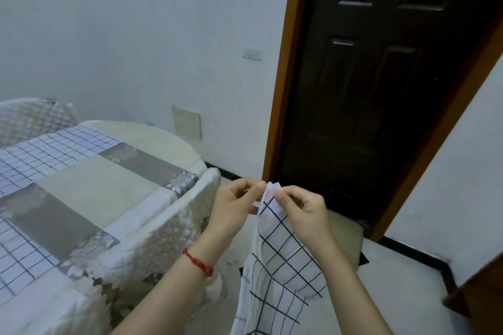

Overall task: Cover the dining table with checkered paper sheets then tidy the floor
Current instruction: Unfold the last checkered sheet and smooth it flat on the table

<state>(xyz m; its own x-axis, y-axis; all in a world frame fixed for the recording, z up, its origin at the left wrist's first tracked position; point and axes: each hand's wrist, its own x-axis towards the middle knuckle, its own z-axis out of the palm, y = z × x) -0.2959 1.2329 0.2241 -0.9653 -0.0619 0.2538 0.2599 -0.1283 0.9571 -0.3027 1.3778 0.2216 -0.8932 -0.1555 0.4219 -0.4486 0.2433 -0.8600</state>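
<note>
A checkered paper sheet (280, 261), white with a thin dark grid, hangs in the air in front of the person, off the table's right side and above the pale floor (402, 294). Both hands pinch its top corner: the left hand (235, 205) holds it between thumb and fingertips on one side, and the right hand (304, 208) does the same on the other, so the paper's upper edges seem to be pulled slightly apart. The sheet drapes down, folded and rumpled, past the bottom of the view. A red string bracelet (198, 262) circles the left wrist. To the left stands the dining table (152, 133), round-edged, under a quilted cloth in cream and grey floral patches. Two checkered sheets already lie flat on it: one (51, 152) across the far left part, another (19, 253) at the near left edge. A chair back with a padded floral cover (187, 212) is pushed against the table's right edge. Behind, a white wall carries a light switch (252, 53) and a beige wall plate (187, 122) low down. A dark panelled door (381, 90) in an orange-brown frame stands closed on the right. No writing or labels can be read.
</note>
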